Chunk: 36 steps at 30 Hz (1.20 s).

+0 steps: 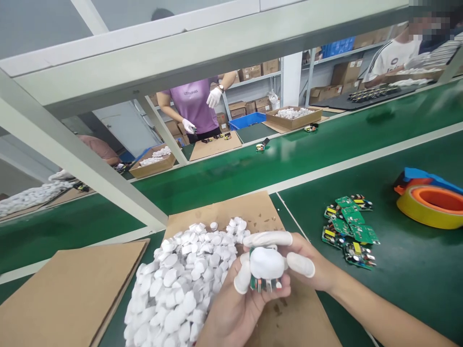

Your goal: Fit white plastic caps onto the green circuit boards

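Low in the middle of the head view, my left hand [240, 301] holds a small green circuit board [257, 284] from below, its thumb against the board's left side. A flattened white lump [267, 263] covers the board's upper face. My right hand [302, 255] grips the same board from the right, one finger along its far edge; white covers sit on some fingertips. Just left of my hands lies a big heap of white pieces [188, 279] on a brown cardboard sheet [300, 318].
Several circuit boards [350, 226] lie on the green table at the right, near a yellow tape roll [430, 207]. Cardboard sheets [68, 289] are at the left. A slanted metal post [90, 149] stands before a green conveyor [217, 178]. Across it, people work.
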{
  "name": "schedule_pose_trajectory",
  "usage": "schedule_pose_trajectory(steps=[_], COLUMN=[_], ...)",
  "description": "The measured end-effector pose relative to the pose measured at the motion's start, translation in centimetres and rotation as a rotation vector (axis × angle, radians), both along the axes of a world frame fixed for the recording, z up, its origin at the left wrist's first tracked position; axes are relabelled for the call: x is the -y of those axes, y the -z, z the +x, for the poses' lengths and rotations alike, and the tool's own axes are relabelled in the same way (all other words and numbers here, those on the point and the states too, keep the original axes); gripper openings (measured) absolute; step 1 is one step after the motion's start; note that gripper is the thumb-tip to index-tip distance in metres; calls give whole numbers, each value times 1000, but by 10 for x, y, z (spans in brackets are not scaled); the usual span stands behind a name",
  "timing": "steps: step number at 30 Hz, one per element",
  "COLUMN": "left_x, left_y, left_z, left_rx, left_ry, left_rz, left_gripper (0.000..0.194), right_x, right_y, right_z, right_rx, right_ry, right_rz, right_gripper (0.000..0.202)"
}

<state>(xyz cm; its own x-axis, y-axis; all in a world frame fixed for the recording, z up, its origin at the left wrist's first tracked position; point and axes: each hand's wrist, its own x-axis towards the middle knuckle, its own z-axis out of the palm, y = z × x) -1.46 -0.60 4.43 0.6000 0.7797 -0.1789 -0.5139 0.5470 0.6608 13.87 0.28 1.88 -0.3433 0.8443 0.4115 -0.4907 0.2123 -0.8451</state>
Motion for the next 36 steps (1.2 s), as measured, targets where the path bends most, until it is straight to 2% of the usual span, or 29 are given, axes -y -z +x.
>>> schedule_pose_trajectory(steps=[8, 16, 21, 25, 31, 36], left_x=[3, -1, -1, -1, -2, -1], left_y=[-12, -12, -14, -13, -10, -7], left_z=[4, -1, 0, -2, -3, -5], left_rx=[-6, -123, -91, -128, -161, -231], left_ry=[54, 66, 70, 52, 21, 97], left_rz=[4, 91, 36, 38, 98, 101], left_gripper=[21, 18, 18, 12, 13, 24], right_x=[4, 5, 4, 4, 4, 6], right_y=[5, 5, 5, 3, -1, -3], right_z=[-1, -4, -4, -3, -4, -6], right_rx=[30, -42, -103, -44, 38, -49], right_ry=[-52, -40, -152, -93, -72, -174], right_rz=[-33, -27, -87, -68, -59, -152], right_gripper=[44, 31, 30, 24, 30, 40])
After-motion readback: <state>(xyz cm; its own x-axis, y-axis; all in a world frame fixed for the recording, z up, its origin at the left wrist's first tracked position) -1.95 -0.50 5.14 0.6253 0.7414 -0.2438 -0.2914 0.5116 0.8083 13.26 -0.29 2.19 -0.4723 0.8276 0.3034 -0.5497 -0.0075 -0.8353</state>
